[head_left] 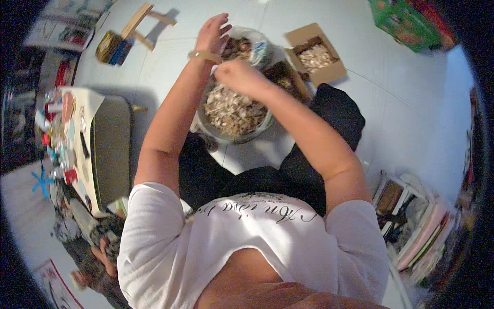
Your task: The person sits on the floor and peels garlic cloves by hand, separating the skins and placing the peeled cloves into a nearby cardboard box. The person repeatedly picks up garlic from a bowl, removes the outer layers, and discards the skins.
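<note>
My left hand (212, 32), with a pale band on its wrist, reaches up to the rim of a clear plastic bag (256, 44) holding dark brown pieces, fingers partly curled at the bag's edge. My right hand (237, 74) is closed in a fist just above a round bowl (211, 131) heaped with pale shell-like bits; what it grips is hidden inside the fingers. The bowl sits on the floor between my knees, and the bag lies just beyond it.
A cardboard box (329, 72) of pale pieces stands beyond the bowl on the right. A low table (110, 149) cluttered with small items is on the left, a wooden stool (140, 23) further off, a green box (404, 20) at top right, stacked books (422, 226) at lower right.
</note>
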